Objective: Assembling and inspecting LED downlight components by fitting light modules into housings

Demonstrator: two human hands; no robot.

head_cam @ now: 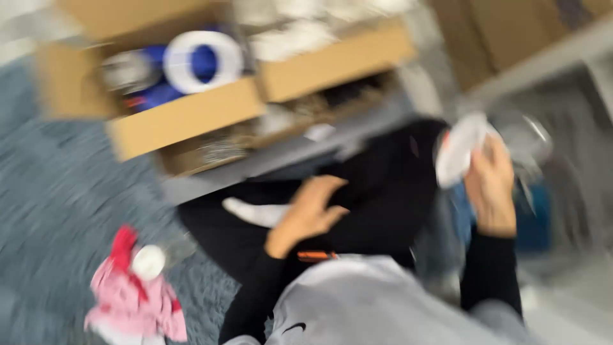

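Grey carpet [57, 191] and open cardboard boxes [185, 118] blur behind. Right hand [490, 182] closes its fingers around a white crumpled cloth [461, 150], raised; it looks light, soft, easily bunched. Left hand [310, 214] rests loosely curled on black fabric [377, 191], gripping nothing that I can see.

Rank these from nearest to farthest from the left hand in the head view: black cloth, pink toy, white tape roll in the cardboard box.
1. Black cloth: directly under the left hand.
2. Pink toy: on the carpet, lower left.
3. White tape roll: in the box, upper left.

two cardboard boxes [185, 118], two hands [310, 214]
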